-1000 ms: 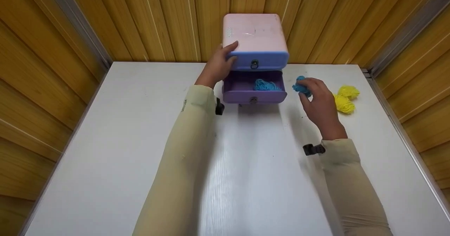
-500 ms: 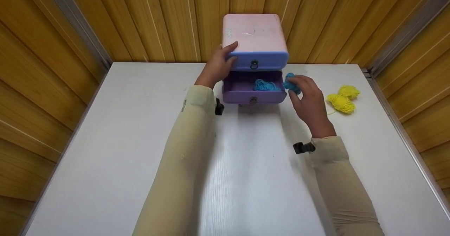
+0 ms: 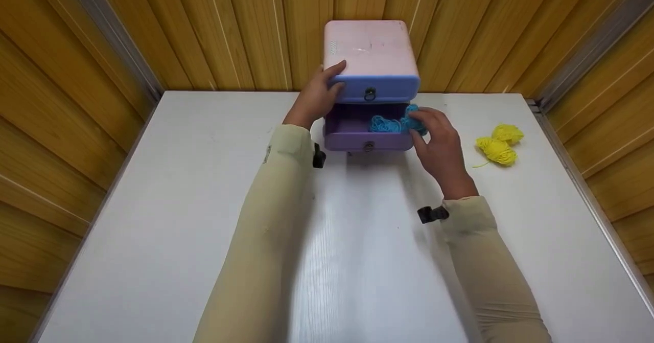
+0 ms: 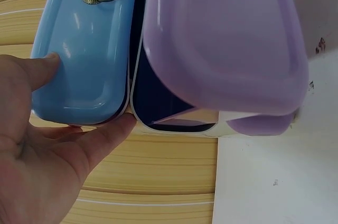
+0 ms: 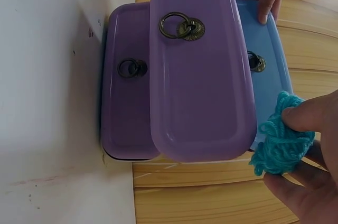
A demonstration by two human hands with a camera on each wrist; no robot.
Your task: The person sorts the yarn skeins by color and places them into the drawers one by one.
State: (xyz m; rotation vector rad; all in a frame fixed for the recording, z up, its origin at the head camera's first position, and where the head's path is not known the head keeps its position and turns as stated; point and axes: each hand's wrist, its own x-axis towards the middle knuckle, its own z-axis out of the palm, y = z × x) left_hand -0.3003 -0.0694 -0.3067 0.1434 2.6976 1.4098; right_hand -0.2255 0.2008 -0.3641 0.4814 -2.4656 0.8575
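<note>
White tabletop (image 3: 204,189), wood-plank walls (image 3: 245,31) around left, back, right. Pink-topped drawer unit (image 3: 368,46) near back edge; left hand (image 3: 312,96) grips its left front corner. Right hand (image 3: 442,143) pinches blue yarn (image 5: 282,142) at right rim of open purple drawer (image 3: 345,142) (second blue bundle (image 3: 384,124) inside). Tabletop spreads wide leftward; yellow yarn (image 3: 496,151) near right edge.

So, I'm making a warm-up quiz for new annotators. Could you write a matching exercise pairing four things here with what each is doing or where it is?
Column one
1. Left hand
2. Right hand
3. Yellow yarn
4. Middle drawer

Column two
A. Pulled open
B. Holding blue yarn
C. Lying on the white table
D. Holding the cabinet

Pairs: 1-D, 2-B, 3-C, 4-A
</note>
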